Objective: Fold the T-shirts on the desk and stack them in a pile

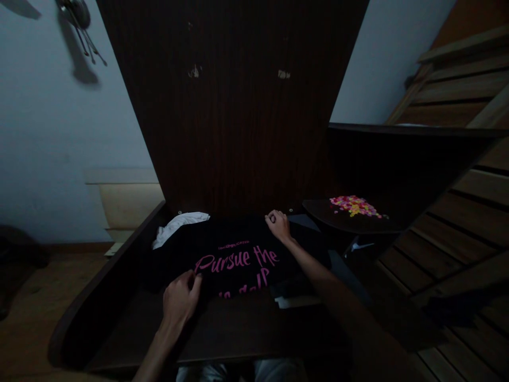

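Observation:
A black T-shirt (pixel 238 233) with pink lettering lies spread on the dark wooden desk (pixel 238 329). Its lower line of print is cut off at the near edge, where the cloth turns under. My left hand (pixel 181 298) is closed at the near left part of the shirt, thumb beside the first letters, fingertips hidden. Farther off, my right hand (pixel 279 225) curls its fingers on the shirt's far edge, close to the back panel. White cloth (pixel 178 227) shows beyond the shirt's far left corner. Another pale cloth edge (pixel 296 302) shows under my right forearm.
A tall dark panel (pixel 238 132) rises behind the desk. The desk's raised side board (pixel 107 286) bounds the left. On a rounded shelf (pixel 318 208) at right lies a pile of pink and yellow small pieces (pixel 356 206). Wooden slats (pixel 457 223) stand farther right.

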{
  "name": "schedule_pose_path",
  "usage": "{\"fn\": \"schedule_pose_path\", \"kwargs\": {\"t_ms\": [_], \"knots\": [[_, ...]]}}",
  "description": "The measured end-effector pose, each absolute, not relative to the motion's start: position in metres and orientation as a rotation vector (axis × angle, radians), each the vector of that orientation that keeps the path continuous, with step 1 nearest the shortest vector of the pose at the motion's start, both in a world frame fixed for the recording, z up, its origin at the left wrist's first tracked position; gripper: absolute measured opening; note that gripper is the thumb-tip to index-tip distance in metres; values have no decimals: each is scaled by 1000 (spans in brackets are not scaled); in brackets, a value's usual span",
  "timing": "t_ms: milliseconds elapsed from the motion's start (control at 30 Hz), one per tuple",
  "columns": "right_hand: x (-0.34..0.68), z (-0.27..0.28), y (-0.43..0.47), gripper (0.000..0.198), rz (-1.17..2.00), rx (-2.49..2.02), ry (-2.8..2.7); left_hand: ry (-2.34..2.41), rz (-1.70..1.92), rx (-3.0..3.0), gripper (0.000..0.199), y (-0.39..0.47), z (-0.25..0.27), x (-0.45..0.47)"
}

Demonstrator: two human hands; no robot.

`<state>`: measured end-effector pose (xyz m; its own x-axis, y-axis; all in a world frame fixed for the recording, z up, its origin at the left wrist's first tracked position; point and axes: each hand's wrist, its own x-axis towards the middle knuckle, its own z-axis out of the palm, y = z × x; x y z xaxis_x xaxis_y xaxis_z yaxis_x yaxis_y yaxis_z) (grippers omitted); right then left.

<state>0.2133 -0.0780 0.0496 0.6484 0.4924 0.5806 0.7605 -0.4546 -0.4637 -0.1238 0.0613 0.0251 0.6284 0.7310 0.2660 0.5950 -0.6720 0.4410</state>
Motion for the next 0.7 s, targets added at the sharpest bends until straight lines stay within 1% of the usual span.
{"fn": "schedule_pose_path", "kwargs": {"t_ms": [133,233,300,333,400,500,533,633,667,700], "knots": [[179,76,-128,49,-55,-1994,-1130,1136,645,2681,25,61,3,-140],[151,90,-178,60,343,-2073,-1203,1165,718,2705,34,70,-8,-138],[137,92,-206,60,556,-2150,-1243,1147,754,2669,43,78,-15,-134],[132,91,-216,56,584,-2206,-1269,1116,754,2643,46,82,-18,-131],[127,82,-229,45,500,-2334,-1287,1024,733,2594,51,91,-23,-125],[128,61,-233,26,215,-2466,-1175,911,754,2527,58,100,-22,-115],[129,54,-231,28,140,-2467,-1141,906,788,2502,59,101,-18,-111],[135,41,-221,58,-31,-2375,-1135,948,930,2407,67,102,1,-99],[137,40,-216,64,-84,-2355,-1117,975,972,2362,69,102,9,-95],[139,40,-211,65,-130,-2365,-1069,1015,999,2309,69,102,17,-90]]}}
